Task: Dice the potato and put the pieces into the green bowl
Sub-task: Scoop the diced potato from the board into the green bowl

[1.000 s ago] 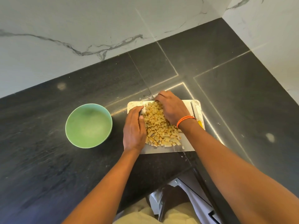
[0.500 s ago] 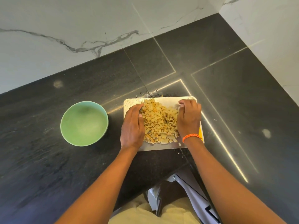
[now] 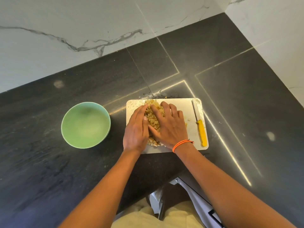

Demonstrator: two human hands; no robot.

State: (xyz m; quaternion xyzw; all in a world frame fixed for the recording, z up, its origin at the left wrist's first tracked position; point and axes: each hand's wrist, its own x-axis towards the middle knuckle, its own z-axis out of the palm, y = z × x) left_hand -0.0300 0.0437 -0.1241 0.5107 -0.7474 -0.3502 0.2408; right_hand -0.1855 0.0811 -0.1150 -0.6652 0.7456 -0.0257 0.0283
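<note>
A pile of diced potato pieces (image 3: 153, 120) lies on a white cutting board (image 3: 181, 104) on the dark counter. My left hand (image 3: 135, 129) presses against the pile's left side with straight fingers. My right hand (image 3: 169, 125), with an orange band on its wrist, lies flat over the pile's right side and covers much of it. The two hands squeeze the pieces into a narrow heap between them. The green bowl (image 3: 85, 125) stands left of the board with no potato in it.
A knife with a yellow handle (image 3: 201, 131) lies along the board's right edge. A marble wall (image 3: 82, 30) rises behind the counter and at the far right. The counter's front edge (image 3: 148, 186) runs just below the board.
My right hand has slid left across the board, pushing the pieces against my left hand. The pile is narrower and the knife is uncovered.
</note>
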